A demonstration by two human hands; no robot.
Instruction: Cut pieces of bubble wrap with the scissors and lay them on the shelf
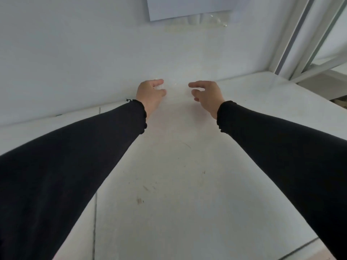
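Left hand (150,94) pinches bubble wrap (176,91) far on shelf (187,184); right hand (207,94) loosely curled, holding nothing. Piece nearly laid; scissors unseen.

Head cam: I see from the person's head, wide-angle, tilted forward and down.
Faces: shelf (169,184) top, back wall (75,53) behind.
Range: close; left hand (150,93) and right hand (206,93) mid-frame, arms outstretched.

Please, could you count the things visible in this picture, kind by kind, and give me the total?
Hands: 2, left hand and right hand
Black sleeves: 2, left sleeve and right sleeve
Bubble wrap, clear and hard to see: 1
Paper sheet on the wall: 1
Shelf: 1
Total: 7
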